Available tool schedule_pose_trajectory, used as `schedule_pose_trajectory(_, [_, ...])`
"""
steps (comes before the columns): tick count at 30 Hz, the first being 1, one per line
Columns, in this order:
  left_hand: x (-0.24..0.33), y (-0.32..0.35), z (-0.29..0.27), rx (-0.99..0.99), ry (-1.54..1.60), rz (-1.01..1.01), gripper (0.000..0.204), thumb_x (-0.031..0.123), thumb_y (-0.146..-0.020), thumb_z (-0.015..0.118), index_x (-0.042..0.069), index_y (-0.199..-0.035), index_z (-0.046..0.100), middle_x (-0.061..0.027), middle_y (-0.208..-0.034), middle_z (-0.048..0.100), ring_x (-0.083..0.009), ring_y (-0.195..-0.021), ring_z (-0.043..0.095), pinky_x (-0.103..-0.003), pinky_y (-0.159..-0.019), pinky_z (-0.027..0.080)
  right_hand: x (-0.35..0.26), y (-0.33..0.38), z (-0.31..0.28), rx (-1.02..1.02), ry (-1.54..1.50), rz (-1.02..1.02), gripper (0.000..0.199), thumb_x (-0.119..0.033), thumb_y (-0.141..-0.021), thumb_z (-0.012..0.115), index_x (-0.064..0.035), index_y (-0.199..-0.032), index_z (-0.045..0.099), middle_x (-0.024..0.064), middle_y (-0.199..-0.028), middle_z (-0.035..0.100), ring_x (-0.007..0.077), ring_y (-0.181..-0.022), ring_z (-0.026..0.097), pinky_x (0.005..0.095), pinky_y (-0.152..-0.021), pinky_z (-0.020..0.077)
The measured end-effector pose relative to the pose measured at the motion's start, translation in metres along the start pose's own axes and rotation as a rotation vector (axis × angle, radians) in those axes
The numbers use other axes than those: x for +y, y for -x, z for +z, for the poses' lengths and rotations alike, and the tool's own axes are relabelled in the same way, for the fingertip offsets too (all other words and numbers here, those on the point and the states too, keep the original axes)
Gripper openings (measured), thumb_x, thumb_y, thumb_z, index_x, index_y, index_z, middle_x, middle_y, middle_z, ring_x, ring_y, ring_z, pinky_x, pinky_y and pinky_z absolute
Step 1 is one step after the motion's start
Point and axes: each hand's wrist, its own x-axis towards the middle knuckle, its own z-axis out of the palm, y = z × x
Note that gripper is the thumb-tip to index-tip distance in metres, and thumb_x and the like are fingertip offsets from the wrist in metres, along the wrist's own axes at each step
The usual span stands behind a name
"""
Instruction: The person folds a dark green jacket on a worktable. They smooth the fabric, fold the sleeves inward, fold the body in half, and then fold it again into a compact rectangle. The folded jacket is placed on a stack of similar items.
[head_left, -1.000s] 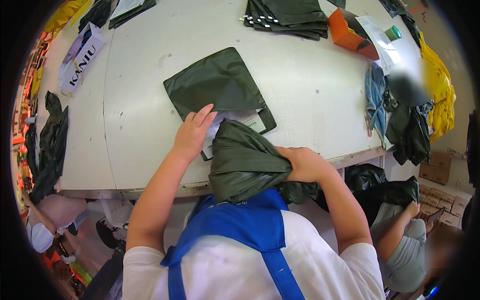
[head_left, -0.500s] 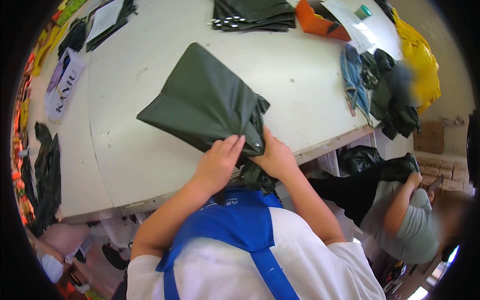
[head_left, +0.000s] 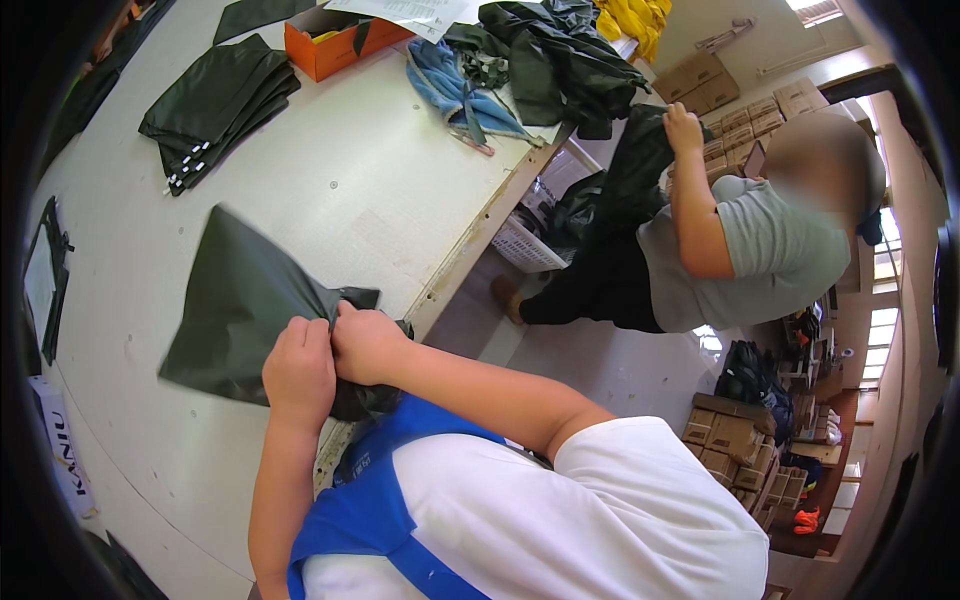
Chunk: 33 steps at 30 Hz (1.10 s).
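Observation:
A dark green piece of smooth coated fabric [head_left: 232,308], wide and flat at its far left end, lies over the table edge and bunches up near my body. My left hand [head_left: 300,368] is closed on its gathered part, knuckles upward. Right beside it, my right hand [head_left: 370,345] pinches the same fabric, thumb and fingers pressed together. The two hands almost touch. Crumpled fabric hangs below my right hand, and what the fingertips grip is partly hidden.
A stack of folded dark green pieces [head_left: 220,110] lies farther back on the white table [head_left: 340,235]. Beyond are an orange box [head_left: 345,52], a blue cloth [head_left: 455,90] and dark green garments [head_left: 560,65]. A co-worker [head_left: 760,230] stands at right, near a white basket [head_left: 525,245].
My view has swung to the right, so the table appears turned. My left hand has closed into a fist-like grip, and my right hand has come over next to it on the fabric.

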Motion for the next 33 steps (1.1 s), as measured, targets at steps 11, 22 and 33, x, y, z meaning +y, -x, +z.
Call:
schedule_pose_trajectory(11, [-0.114, 0.126, 0.086, -0.012, 0.779, -0.638, 0.066, 0.005, -0.074, 0.068, 0.003, -0.134, 0.041, -0.0155, -0.132, 0.048, -0.0298, -0.123, 0.045, -0.038, -0.1, 0.035, 0.006, -0.004, -0.004, 0.075, -1.263, 0.009, 0.048, -0.013, -0.074, 0.069, 0.0004, -0.118, 0.057, 0.0094, -0.109, 0.063, 0.018, -0.1, 0.056, 0.0304, -0.09, 0.0429])
schedule_pose_trajectory(22, [-0.072, 0.074, 0.063, 0.48, 0.859, -0.483, 0.027, 0.01, -0.084, 0.06, 0.0, -0.109, 0.062, -0.0145, -0.108, 0.065, -0.0276, -0.096, 0.063, -0.034, -0.081, 0.049, -0.002, -0.01, -0.004, -0.109, -1.296, 0.043, 0.052, -0.016, -0.082, 0.062, 0.0021, -0.129, 0.046, 0.01, -0.117, 0.058, 0.0181, -0.107, 0.054, 0.0306, -0.094, 0.0417])
schedule_pose_trajectory(33, [-0.045, 0.111, 0.062, 0.067, 0.556, -0.582, 0.054, -0.004, -0.083, 0.046, 0.0, -0.136, 0.038, -0.0209, -0.1, 0.064, -0.0278, -0.091, 0.065, -0.034, -0.076, 0.049, -0.005, -0.022, 0.0, 0.157, -1.627, 0.391, 0.043, -0.025, -0.086, 0.061, -0.0025, -0.122, 0.056, 0.0107, -0.12, 0.059, 0.0221, -0.104, 0.059, 0.0356, -0.089, 0.0475])
